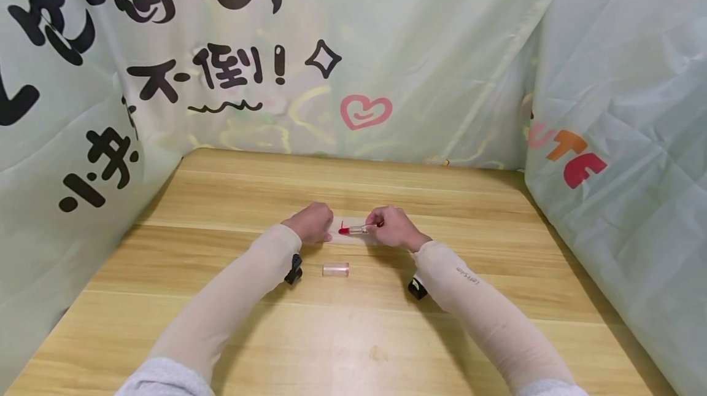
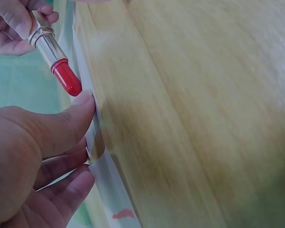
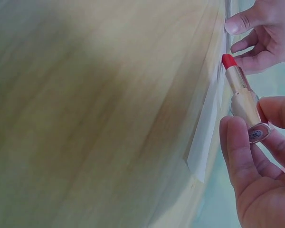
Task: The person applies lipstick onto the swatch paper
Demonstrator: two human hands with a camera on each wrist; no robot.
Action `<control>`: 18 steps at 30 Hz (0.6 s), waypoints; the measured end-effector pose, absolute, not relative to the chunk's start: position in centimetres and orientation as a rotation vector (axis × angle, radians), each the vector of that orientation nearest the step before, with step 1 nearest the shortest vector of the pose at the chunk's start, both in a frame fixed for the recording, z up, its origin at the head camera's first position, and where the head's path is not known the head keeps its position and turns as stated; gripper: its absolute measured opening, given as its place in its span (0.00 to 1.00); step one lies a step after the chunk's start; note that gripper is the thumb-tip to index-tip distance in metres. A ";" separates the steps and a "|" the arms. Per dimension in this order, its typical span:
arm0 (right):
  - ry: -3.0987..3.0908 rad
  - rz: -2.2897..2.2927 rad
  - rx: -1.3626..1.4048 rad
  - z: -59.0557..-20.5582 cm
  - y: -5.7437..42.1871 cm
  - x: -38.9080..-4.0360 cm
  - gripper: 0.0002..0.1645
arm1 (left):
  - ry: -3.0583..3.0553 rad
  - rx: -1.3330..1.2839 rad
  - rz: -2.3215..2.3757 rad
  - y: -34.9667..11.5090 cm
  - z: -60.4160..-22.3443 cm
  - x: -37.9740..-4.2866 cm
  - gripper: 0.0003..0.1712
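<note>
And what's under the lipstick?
A pale sheet with a red mark, on the wooden table. In the head view, the lipstick and right hand cover part of it; that's hidden.

The right hand [image 3: 263, 185] holds a lipstick [image 3: 244, 102], its red tip [image 3: 229, 61] near white paper [image 3: 205, 135] and the left hand [image 3: 266, 38].

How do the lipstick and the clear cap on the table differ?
The right hand holds the lipstick; the cap lies untouched on the table. The lipstick has a red tip and shiny barrel; the cap is clear and pinkish. The lipstick looks longer than the cap. Both point roughly sideways in the head view.
</note>
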State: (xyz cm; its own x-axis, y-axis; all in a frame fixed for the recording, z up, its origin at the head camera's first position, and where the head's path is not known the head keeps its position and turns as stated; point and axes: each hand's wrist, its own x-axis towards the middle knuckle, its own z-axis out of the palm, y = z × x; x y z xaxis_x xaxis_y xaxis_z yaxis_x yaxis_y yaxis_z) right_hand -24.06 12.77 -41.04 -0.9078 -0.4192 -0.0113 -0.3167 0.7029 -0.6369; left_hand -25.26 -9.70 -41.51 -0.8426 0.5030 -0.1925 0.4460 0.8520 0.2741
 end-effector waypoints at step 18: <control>2.717 -0.977 -0.642 -40.6 13.0 -23.7 0.03 | 2.771 0.727 0.341 -9.8 -41.5 -25.2 0.12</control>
